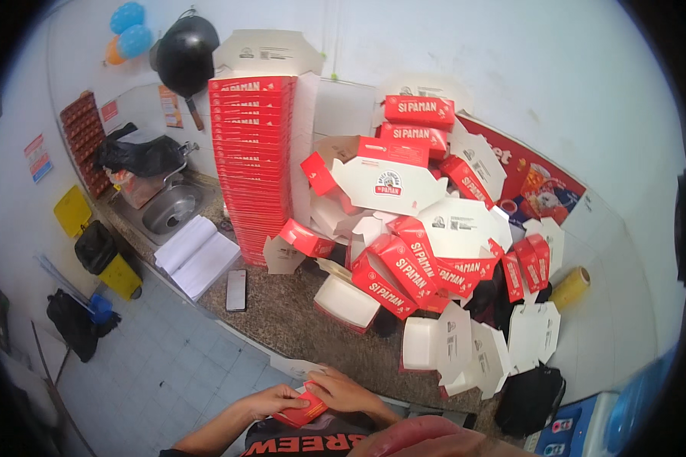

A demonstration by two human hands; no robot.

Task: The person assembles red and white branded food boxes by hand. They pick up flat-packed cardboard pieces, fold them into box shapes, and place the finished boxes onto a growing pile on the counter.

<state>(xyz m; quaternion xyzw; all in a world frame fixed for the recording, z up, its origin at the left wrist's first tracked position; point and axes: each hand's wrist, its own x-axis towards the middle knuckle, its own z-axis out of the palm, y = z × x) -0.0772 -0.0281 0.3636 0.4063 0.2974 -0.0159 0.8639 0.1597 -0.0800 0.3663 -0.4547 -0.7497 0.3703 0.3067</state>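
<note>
Close to my body, in front of the counter, I hold a red and white cardboard food box [303,412] with both hands. My left hand [276,401] is closed on its left side, thumb on the red face. My right hand [344,390] grips the opposite side from above, its fingers bent over the edge. A white flap sticks out beyond my fingers. Past my hands, a folded box with a white inside [347,300] stands on the counter [282,312]. Behind it lies a loose heap of red and white boxes [404,263].
A tall stack of nested boxes [250,167] rises at the back left of the heap. Left of it are a phone [236,290], an open notebook [198,257] and a sink [172,215]. A yellow roll [570,288] and a black bag [531,401] are at right.
</note>
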